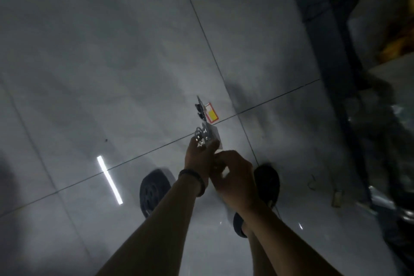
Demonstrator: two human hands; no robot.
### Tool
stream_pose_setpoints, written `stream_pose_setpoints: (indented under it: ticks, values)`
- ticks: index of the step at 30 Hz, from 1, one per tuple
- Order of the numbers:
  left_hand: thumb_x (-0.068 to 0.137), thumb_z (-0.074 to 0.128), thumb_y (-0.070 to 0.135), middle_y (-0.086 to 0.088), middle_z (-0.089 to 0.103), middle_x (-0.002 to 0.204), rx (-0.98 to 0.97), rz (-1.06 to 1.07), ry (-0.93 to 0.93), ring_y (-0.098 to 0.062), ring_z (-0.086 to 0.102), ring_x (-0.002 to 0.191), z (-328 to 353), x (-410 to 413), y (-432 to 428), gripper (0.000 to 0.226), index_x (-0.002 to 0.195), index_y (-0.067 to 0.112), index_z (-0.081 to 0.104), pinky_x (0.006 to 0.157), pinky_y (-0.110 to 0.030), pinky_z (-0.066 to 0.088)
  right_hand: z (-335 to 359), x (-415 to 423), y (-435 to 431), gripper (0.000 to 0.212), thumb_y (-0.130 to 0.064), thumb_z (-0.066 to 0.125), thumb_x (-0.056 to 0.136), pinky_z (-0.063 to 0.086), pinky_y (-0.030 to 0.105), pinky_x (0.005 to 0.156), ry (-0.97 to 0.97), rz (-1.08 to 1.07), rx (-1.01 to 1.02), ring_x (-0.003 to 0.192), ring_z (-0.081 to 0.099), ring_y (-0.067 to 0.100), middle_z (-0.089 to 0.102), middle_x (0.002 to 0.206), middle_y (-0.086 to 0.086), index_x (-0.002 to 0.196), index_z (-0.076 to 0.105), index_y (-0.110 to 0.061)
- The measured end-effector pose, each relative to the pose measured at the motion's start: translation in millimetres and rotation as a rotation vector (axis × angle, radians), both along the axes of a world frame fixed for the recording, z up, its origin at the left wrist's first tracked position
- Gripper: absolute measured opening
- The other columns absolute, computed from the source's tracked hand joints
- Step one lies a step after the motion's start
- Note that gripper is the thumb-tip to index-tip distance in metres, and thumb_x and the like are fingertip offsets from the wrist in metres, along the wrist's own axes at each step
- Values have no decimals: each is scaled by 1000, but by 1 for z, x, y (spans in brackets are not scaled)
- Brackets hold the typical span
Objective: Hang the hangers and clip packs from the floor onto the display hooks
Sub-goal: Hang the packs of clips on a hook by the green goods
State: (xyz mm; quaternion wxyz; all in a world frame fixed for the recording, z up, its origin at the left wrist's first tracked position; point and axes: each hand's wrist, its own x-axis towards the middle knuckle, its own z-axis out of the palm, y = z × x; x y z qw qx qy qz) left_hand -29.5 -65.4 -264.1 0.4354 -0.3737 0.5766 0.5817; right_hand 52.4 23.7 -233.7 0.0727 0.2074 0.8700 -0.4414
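**Dim aisle, shiny floor, stock only half picked up**

Glossy grey tile floor [112, 51] in a pretty dark room, with a ceiling light's reflection [109, 180] streaking across it on the near left. A dark display rack [336, 51] runs down the right edge.

As for progress, I'd say this is still the collecting stage. The person's left hand [199, 157], the one with the wristband [192, 179], holds a small bunch of clip packs [205, 127] up over the floor, roughly mid-scene. Its fingers [191, 144] are curled round the bottom of the cards. The far pack carries a yellow label [212, 114].

The right hand [235, 177] sits just beside it on the near side, touching or almost touching. Its fingers [224, 157] are curled in too. There's a pale patch by them, but I can't tell if they're pinching a card or nothing at all.

Nothing in view is on a hook yet, and I can't actually make out any hooks in the gloom. A couple of loose pieces [337, 197] lie on the floor near the foot of the rack, so by my guess there's more to gather. No hangers that I can pick out.

Containers: honestly none clearly visible. The rack holds some blurry pale and yellowish bundles [380, 29] at the far right, too smeared to name. The person's dark sandals [150, 192] show below the arms.
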Motion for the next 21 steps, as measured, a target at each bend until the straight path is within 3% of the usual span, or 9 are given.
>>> stream_pose_setpoints:
  ticks: [3, 7, 9, 12, 15, 18, 21]
  values:
    - [105, 59, 13, -15, 76, 114, 44, -75, 70, -23, 69, 71, 61, -17, 4, 26, 129, 21, 65, 55, -33, 53, 66, 6, 40, 31, -36, 74, 90, 54, 27, 92, 102, -7, -78, 106, 66, 6, 72, 112, -4, 114, 72, -15]
    - [105, 60, 14, -13, 73, 108, 17, -406, 160, -22, 67, 61, 165, -50, 11, 13, 113, 21, 67, 54, -29, 45, 162, -5, 105, 41, -17, 79, 86, 58, 41, 83, 179, -249, 98, 103, 65, 16, 67, 115, -1, 125, 65, -16]
    - [100, 69, 20, -11, 75, 100, 26, -642, 219, -27, 72, 66, 238, -68, 26, 8, 108, 19, 68, 57, -33, 50, 222, -22, 136, 50, -15, 83, 84, 58, 39, 90, 236, -135, 171, 112, 63, 18, 64, 125, 4, 129, 63, -13]
    - [94, 75, 44, -5, 79, 87, 21, -911, 332, -21, 76, 69, 361, -90, 64, 27, 104, 19, 73, 61, -33, 58, 328, -54, 181, 61, -24, 85, 81, 47, 38, 111, 309, 56, 192, 136, 50, 22, 53, 144, 5, 137, 63, -13]
    - [95, 74, 43, -4, 78, 75, 4, -1098, 475, -14, 72, 63, 472, -101, 105, 21, 99, 22, 76, 63, -30, 62, 425, -68, 218, 53, -37, 81, 80, 32, 41, 119, 327, 204, 283, 147, 41, 20, 57, 145, -3, 129, 70, -21]
    - [95, 76, 37, -2, 79, 77, -2, -1291, 635, -15, 74, 64, 567, -108, 142, 15, 95, 23, 76, 66, -34, 65, 511, -63, 251, 39, -46, 76, 82, 35, 49, 111, 257, 277, 418, 135, 54, 18, 66, 131, -8, 116, 75, -27]
    - [94, 79, 29, -2, 80, 84, 45, -1411, 765, -18, 78, 70, 641, -105, 176, 9, 94, 20, 78, 67, -42, 66, 593, -48, 281, 36, -52, 71, 86, 49, 39, 92, 181, 272, 452, 103, 67, 13, 71, 109, -10, 115, 75, -31]
